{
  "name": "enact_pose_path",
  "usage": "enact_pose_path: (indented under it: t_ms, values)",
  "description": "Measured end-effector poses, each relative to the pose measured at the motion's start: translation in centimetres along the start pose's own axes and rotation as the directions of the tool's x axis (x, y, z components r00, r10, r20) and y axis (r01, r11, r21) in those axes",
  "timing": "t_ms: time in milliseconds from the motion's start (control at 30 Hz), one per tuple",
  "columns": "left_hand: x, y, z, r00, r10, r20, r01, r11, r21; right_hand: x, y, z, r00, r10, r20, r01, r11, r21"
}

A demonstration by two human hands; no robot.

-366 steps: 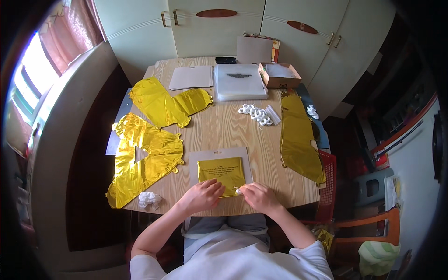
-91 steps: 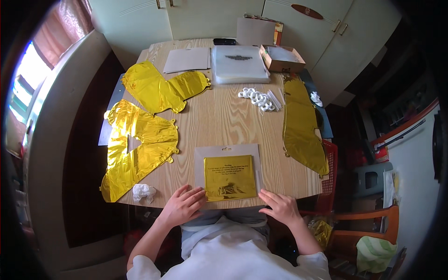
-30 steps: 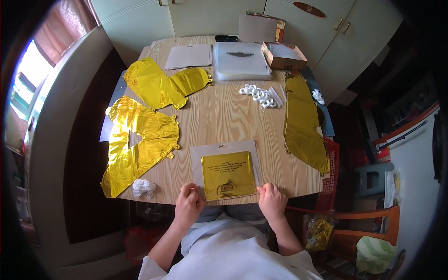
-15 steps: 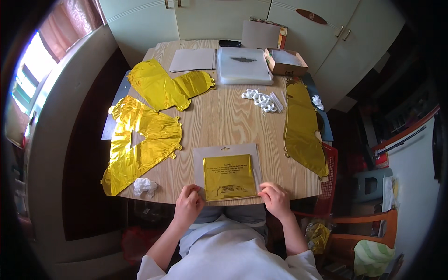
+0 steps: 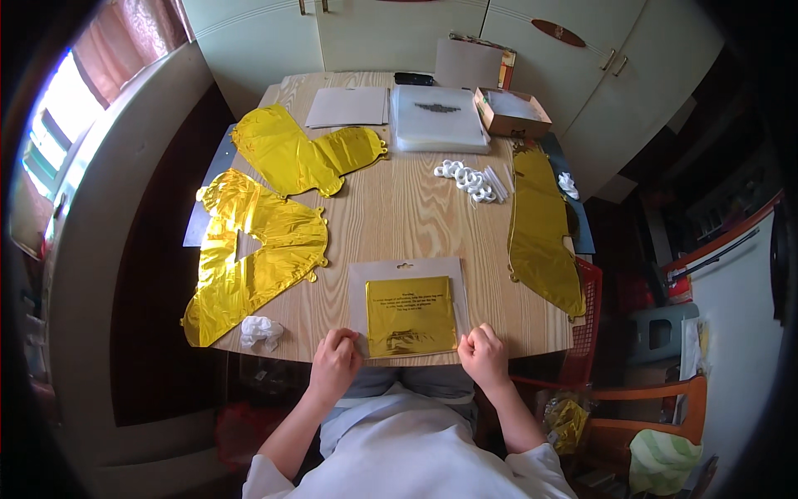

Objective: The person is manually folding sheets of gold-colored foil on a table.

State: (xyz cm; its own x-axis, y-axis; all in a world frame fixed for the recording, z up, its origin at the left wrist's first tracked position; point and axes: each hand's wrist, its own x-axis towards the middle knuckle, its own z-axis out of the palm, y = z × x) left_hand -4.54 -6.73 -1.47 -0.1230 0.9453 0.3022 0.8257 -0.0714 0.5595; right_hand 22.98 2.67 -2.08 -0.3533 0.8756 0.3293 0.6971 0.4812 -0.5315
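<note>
A flat clear plastic bag [image 5: 358,287] lies at the table's near edge, holding a grey card [image 5: 386,269] with a hang slot and a folded gold foil balloon [image 5: 410,309] bearing dark print. My left hand [image 5: 336,366] is closed at the bag's lower left corner, thumb and fingers pinched together. At the lower right corner my right hand [image 5: 485,358] is closed too, its fingers curled against the bag's edge. The bag's bottom edge faces me; what exactly lies between the fingertips is partly hidden.
Unfolded gold foil balloons [image 5: 283,216] lie on the left, another [image 5: 540,224] on the right. White ribbon rolls [image 5: 474,181] and thin straws sit mid-right. Behind are grey cards [image 5: 345,108], stacked clear bags [image 5: 439,125] and an open box [image 5: 511,112]. Crumpled white tissue [image 5: 261,333] lies near left.
My right hand has curled its fingers tighter and turned a little inward at the bag's corner. The left hand and the bag stay nearly where they were; the view has shifted slightly.
</note>
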Motion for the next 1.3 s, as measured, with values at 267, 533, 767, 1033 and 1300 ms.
enact_pose_path:
  t_ms: [267, 533, 767, 1033, 1300]
  values:
    - [0.1, 0.2, -0.3, 1.000, 0.021, 0.008, -0.021, 1.000, 0.017, 0.2, -0.1, -0.3, 0.992, 0.112, 0.059, -0.104, 0.988, -0.116]
    - [0.6, 1.5, -1.3, 0.996, 0.083, -0.022, -0.079, 0.989, 0.122, -0.2, -0.5, -0.2, 0.993, 0.063, -0.101, -0.080, 0.982, -0.174]
    - [-0.4, 5.9, 2.2, 0.941, 0.238, 0.242, -0.276, 0.951, 0.138, -2.0, -6.4, 0.6, 0.956, -0.254, 0.145, 0.283, 0.927, -0.245]
    - [-0.6, 4.1, 1.9, 0.942, 0.190, 0.278, -0.241, 0.957, 0.163, -1.9, -5.7, 0.9, 0.965, -0.193, 0.179, 0.227, 0.954, -0.195]
    - [-0.9, 2.7, 0.1, 0.952, 0.134, 0.275, -0.200, 0.952, 0.230, -2.1, -5.5, 0.2, 0.978, -0.118, 0.171, 0.155, 0.962, -0.225]
